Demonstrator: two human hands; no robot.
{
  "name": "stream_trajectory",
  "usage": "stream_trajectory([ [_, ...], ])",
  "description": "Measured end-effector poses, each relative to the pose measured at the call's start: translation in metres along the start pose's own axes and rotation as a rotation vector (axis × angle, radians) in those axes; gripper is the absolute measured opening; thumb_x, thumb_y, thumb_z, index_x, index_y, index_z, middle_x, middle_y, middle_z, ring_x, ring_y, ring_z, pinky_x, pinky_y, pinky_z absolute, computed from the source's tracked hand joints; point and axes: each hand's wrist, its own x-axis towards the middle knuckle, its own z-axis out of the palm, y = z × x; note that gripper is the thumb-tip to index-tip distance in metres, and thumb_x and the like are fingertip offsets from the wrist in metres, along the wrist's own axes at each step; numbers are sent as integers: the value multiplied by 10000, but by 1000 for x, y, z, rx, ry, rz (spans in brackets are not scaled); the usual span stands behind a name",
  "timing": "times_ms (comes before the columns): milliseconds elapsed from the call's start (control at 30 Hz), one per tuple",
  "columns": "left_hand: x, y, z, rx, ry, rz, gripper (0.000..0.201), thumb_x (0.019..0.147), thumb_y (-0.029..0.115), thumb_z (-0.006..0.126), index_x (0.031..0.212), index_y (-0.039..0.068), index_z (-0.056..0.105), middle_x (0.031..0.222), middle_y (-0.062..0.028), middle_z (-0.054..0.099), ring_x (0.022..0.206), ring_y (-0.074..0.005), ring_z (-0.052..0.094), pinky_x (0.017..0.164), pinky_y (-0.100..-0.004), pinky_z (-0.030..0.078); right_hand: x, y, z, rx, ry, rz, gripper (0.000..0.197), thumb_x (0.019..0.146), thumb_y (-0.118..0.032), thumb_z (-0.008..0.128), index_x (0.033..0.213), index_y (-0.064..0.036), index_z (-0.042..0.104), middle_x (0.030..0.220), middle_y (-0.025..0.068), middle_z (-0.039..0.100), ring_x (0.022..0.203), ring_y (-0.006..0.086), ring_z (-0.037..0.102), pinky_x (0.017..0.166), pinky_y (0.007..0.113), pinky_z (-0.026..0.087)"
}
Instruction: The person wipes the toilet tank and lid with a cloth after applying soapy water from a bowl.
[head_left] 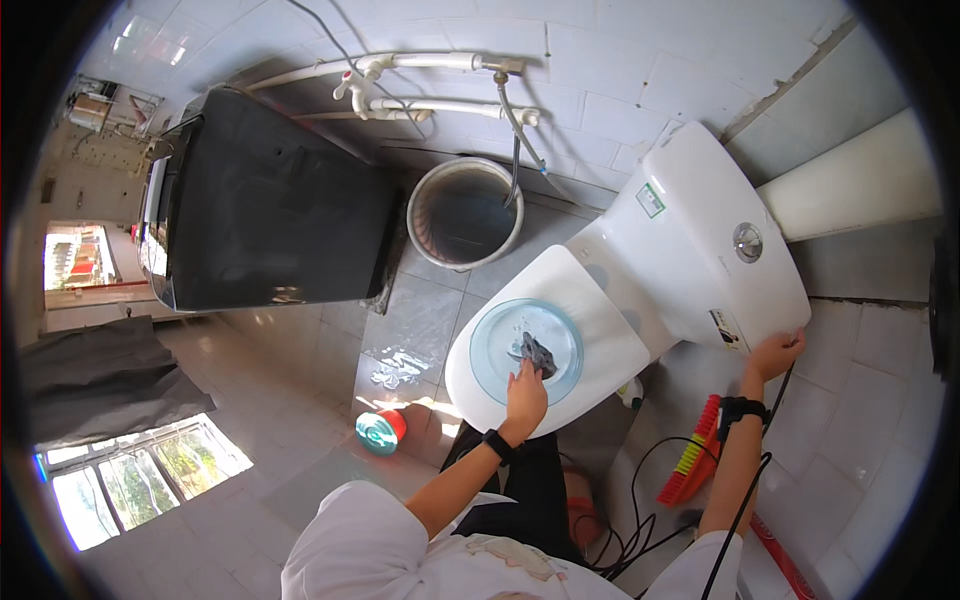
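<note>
Pale tiles cover the far wall (600,70), where I can follow white pipes (430,62) running sideways to a lever valve (352,90). A thick cream pipe (850,180) reaches toward the right edge of my view. Far left of centre stands a dark washing machine (280,210), and beyond its left side I make out a wire rack (110,105) and a bright opening (80,260). At the near left, daylight fills a barred window (195,462) with greenery outside, a dark grey curtain (110,380) beside it. Sunlit patches and a glossy glare mark the grey floor tiles (415,315).
</note>
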Motion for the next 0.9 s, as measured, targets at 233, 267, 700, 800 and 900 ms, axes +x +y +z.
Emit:
stream_trajectory([
  [233, 36, -107, 22, -103, 61, 181, 490, 845, 161, 511, 1254, -49, 343, 1154, -301, 471, 988, -437, 502, 867, -421, 401, -1, 2, 4, -15, 34, -7, 342, 872, -185, 373, 1158, -36, 489, 1161, 185, 525, 1009, 327, 536, 851, 349, 429],
  [267, 32, -101, 17, -206, -5, 123, 534, 814, 107, 545, 1278, -44, 326, 1192, -281, 460, 1034, -397, 507, 874, -385, 409, 3, 3, 0, -55, 35, -10, 341, 874, -195, 377, 1154, -40, 494, 1161, 184, 521, 1004, 329, 536, 847, 350, 430],
  [700, 55, -215, -4, -592, 121, -283, 372, 777, 184, 667, 1036, 31, 449, 1087, -115, 485, 809, -198, 596, 683, -288, 485, -164, -15, 33, -43, -224, -782, 414, 665, 27, 543, 1073, -25, 489, 1083, 150, 490, 1052, 327, 421, 895, 430, 336],
  [800, 62, -198, -5, -988, -103, -320, 262, 778, 102, 649, 752, 71, 390, 782, -30, 486, 753, -189, 608, 605, -321, 545, -276, -15, 41, 176, -887, -745, 383, 636, 49, 563, 996, -82, 545, 1022, 163, 523, 948, 361, 506, 794, 423, 430],
  [900, 64, -195, -11, -1165, -99, -355, 221, 785, 71, 628, 772, 64, 407, 818, -45, 510, 767, -217, 616, 637, -378, 562, -369, -6, 46, -9, -1283, -600, 368, 710, -82, 622, 1062, -136, 533, 1130, 156, 464, 988, 343, 497, 751, 429, 458],
])
